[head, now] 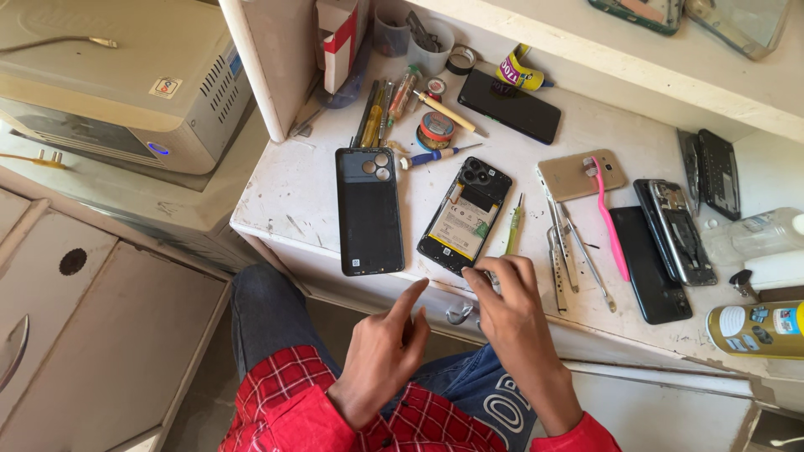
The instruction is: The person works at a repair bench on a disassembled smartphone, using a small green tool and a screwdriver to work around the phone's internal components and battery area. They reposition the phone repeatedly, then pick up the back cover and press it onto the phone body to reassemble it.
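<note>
White and scratched, the workbench [293,201] filled the middle and right of the frame, with a beige machine [117,75] at the upper left. We saw an opened phone [466,216] lying at the centre of the bench, its inner parts and yellow-white battery label facing up. Just to its left, apart from it, lay its black back cover [368,211] with the camera rings at the top.

Our left hand [381,356] was in the lower centre, hanging in front of the bench edge, holding nothing; the index finger pointed up toward the cover and the other fingers were loosely curled. Our right hand [511,305] rested at the bench edge just below the opened phone, its fingertips bent down and pinched together; if something small was between them, we could not tell. A green screwdriver [512,226] lay beside the phone on the right, near metal tweezers [559,251] and a pink toothbrush [610,219].
</note>
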A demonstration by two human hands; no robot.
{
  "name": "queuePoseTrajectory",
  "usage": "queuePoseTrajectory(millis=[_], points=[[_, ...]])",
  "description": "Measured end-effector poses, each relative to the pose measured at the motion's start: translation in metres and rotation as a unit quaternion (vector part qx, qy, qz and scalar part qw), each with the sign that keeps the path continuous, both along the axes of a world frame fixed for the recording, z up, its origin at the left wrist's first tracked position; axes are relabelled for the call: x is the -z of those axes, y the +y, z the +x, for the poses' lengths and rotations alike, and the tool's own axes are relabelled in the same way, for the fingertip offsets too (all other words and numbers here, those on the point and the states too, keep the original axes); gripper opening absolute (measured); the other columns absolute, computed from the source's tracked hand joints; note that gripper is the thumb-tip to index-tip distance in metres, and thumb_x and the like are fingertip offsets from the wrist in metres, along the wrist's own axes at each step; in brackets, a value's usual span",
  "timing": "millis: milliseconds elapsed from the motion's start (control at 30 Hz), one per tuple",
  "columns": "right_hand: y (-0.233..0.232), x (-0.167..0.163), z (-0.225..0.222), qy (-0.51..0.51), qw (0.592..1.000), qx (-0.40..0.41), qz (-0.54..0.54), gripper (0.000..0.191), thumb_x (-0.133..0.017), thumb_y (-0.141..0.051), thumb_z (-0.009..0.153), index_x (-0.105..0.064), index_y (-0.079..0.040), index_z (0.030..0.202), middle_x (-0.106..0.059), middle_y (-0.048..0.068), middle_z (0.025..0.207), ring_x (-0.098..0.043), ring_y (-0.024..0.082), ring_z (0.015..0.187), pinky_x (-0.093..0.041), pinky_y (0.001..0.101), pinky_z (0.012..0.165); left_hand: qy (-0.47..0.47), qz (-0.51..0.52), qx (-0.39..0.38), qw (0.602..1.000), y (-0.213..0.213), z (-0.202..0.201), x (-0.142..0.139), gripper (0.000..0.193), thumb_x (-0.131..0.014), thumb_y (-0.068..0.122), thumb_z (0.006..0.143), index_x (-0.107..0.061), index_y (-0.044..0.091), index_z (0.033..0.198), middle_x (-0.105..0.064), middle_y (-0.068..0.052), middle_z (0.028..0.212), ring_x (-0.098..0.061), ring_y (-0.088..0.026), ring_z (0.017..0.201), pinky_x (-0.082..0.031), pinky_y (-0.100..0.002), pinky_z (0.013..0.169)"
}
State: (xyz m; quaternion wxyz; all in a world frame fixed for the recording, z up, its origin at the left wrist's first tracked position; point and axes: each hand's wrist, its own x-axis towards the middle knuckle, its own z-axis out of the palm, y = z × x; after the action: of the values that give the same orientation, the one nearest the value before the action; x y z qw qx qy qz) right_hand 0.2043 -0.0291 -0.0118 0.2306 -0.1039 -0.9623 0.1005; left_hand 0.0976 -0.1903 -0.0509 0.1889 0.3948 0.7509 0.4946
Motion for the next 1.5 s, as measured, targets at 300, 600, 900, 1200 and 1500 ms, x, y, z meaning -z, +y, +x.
queuePoseTrajectory(millis=[300,600,900,1200,1500], points=[[0.01,0.009,0.009,0.077,0.991,0.06,-0.092,0.035,-0.06,0.016,0.084,-0.073,-0.001,0.112,-0.064,0.012,0.111,-0.062,0.029,0.106,-0.057,0.0341,0.079,0.131,0.013,0.069,0.989,0.018,-0.006,-0.005,0.06,-0.06,0.011,0.093,-0.047,0.003,0.151,-0.066,-0.015,0.066,-0.062,-0.031,0.046,-0.05,-0.046,0.048],[0.034,0.002,0.041,0.096,0.971,0.213,-0.047,0.02,-0.069,0.003,0.091,-0.068,0.001,0.111,-0.068,0.015,0.108,-0.063,0.031,0.097,-0.052,0.0394,0.077,0.282,-0.073,0.104,0.951,0.032,-0.003,0.005,0.067,-0.067,0.017,0.088,-0.047,0.003,0.151,-0.064,-0.012,0.062,-0.062,-0.027,0.046,-0.051,-0.042,0.042],[0.04,0.007,0.034,0.049,0.966,0.255,0.007,0.027,-0.074,-0.003,0.088,-0.067,0.002,0.114,-0.063,0.017,0.108,-0.055,0.038,0.104,-0.047,0.049,0.091,0.306,-0.135,0.112,0.936,0.041,0.007,0.005,0.068,-0.063,0.011,0.087,-0.044,-0.002,0.152,-0.068,-0.013,0.068,-0.067,-0.026,0.05,-0.053,-0.041,0.044],[0.052,0.02,0.035,-0.004,0.958,0.286,0.008,0.036,-0.074,-0.009,0.086,-0.066,0.002,0.119,-0.06,0.02,0.112,-0.056,0.039,0.103,-0.048,0.0506,0.089,0.242,-0.148,0.125,0.951,0.04,0.008,0.013,0.075,-0.063,0.016,0.088,-0.035,0.001,0.156,-0.068,-0.014,0.069,-0.067,-0.031,0.052,-0.054,-0.046,0.048],[0.049,0.026,0.031,-0.02,0.945,0.327,0.012,0.036,-0.074,-0.015,0.086,-0.067,-0.004,0.119,-0.06,0.016,0.116,-0.054,0.039,0.111,-0.043,0.0575,0.09,0.211,-0.134,0.112,0.962,0.036,0.008,0.021,0.074,-0.062,0.017,0.09,-0.035,0.007,0.158,-0.066,-0.012,0.062,-0.064,-0.03,0.046,-0.052,-0.045,0.046]])
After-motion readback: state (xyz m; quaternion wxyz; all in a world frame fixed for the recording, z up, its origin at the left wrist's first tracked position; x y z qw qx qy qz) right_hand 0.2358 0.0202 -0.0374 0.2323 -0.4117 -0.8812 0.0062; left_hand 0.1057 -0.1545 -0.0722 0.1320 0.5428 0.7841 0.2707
